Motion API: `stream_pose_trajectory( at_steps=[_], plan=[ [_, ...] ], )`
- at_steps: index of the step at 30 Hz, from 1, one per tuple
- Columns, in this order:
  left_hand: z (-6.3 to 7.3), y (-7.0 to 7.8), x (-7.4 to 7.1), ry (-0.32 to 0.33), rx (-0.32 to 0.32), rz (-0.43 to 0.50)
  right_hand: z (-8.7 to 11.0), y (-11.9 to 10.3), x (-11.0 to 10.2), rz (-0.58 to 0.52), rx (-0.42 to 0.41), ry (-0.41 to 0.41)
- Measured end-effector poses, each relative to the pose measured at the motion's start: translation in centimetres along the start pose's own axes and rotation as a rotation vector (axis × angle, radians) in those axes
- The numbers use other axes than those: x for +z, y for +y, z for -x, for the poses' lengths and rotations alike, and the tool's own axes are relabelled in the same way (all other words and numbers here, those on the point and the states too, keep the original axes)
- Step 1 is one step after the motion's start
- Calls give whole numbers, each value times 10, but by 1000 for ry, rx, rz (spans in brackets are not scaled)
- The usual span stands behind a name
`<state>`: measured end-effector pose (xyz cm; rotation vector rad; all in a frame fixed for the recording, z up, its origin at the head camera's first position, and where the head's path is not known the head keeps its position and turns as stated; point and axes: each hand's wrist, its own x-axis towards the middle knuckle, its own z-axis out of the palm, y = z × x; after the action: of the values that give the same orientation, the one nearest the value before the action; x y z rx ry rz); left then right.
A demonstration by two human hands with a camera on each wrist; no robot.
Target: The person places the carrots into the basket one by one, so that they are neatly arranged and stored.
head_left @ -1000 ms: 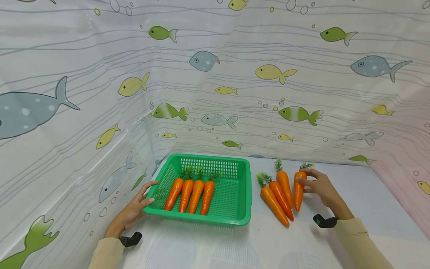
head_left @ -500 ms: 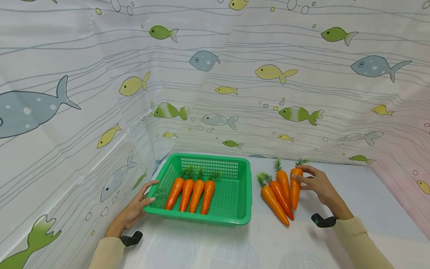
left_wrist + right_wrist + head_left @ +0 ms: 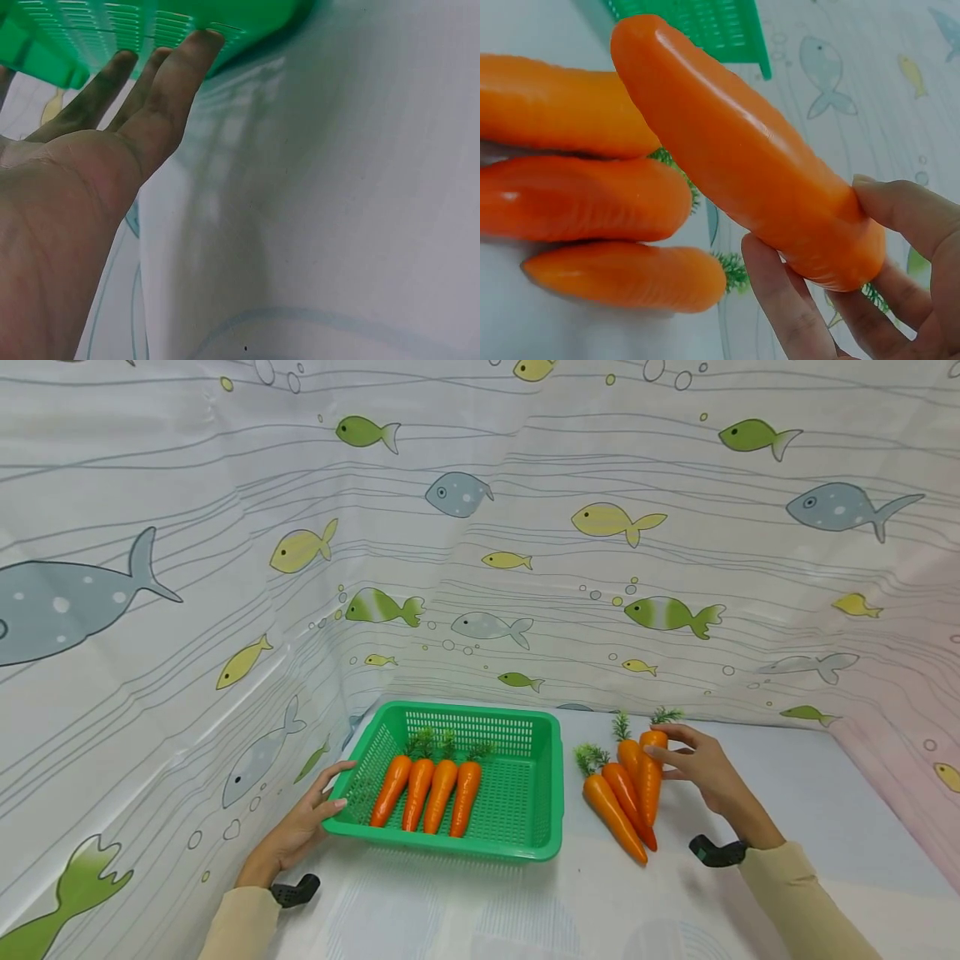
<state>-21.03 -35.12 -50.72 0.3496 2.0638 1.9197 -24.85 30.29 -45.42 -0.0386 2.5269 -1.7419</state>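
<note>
A green slotted basket (image 3: 498, 855) stands left of centre in the head view, with several carrots (image 3: 392, 789) lying side by side in it. My left hand (image 3: 296, 831) rests against its left end near the front corner, thumb and fingers extended. In the left wrist view, that hand's fingertips (image 3: 206, 41) touch the green wall. My right hand (image 3: 697, 768) pinches a carrot (image 3: 650, 777) near its leafy end, thumb on one side and fingers on the other. Held tilted, this carrot overlaps the other carrots (image 3: 562, 199) on the table in the head view.
Three carrots (image 3: 611, 814) lie close together right of the basket, tops pointing away. Fish-patterned sheets (image 3: 570, 568) rise behind and to the left of the white table (image 3: 600, 910). A small black device is strapped at each wrist.
My right hand has moved left with the carrot, bringing it from beside the group to over it. The left hand and basket have stayed in place.
</note>
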Motion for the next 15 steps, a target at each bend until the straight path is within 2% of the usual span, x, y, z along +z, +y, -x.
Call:
stream_pose_trajectory(
  at_steps=[8, 15],
  plan=[
    [0, 4, 3, 7, 0, 6, 0, -14, 8, -20, -33, -28],
    [0, 0, 1, 12, 1, 2, -2, -27, 17, -54, -54, -45]
  ],
)
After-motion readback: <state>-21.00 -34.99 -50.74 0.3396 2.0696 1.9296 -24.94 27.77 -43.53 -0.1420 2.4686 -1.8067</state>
